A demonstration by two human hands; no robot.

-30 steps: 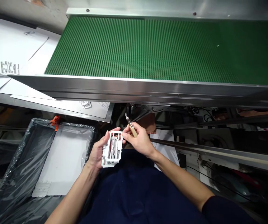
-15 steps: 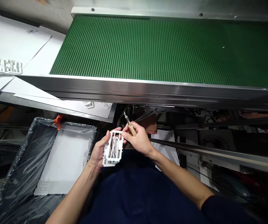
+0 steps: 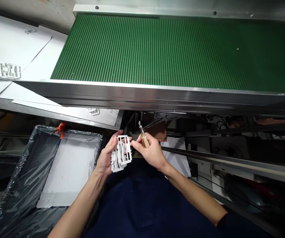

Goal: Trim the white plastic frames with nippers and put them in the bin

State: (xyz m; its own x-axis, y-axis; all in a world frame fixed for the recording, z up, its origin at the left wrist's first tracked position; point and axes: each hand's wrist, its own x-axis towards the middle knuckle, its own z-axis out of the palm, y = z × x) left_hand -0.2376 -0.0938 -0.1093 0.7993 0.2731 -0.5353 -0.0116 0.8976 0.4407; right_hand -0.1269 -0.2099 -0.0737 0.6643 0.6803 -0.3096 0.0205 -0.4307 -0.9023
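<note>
My left hand (image 3: pixel 105 157) grips a white plastic model-kit sprue (image 3: pixel 124 148), a frame with small parts attached, low in front of my body. My right hand (image 3: pixel 152 153) is just to its right, with the fingertips close to or touching the sprue's edge. That hand pinches a wooden-handled tool with a thin metal tip (image 3: pixel 144 140), which points up and away from me. The tool's tip stands clear of the sprue. Fingers hide part of the handle.
Above my hands runs a green studded conveyor belt (image 3: pixel 172 53) with a stainless steel edge (image 3: pixel 142 96). White paper sheets (image 3: pixel 15 43) with loose sprue pieces (image 3: pixel 8 70) lie at left. Below left is a plastic-lined tray (image 3: pixel 68 168) with an orange clip (image 3: pixel 61 129).
The tool now stands more upright, with its tip shifted right. The sprue has turned slightly and risen a little in my left hand. Both hands keep their hold.
</note>
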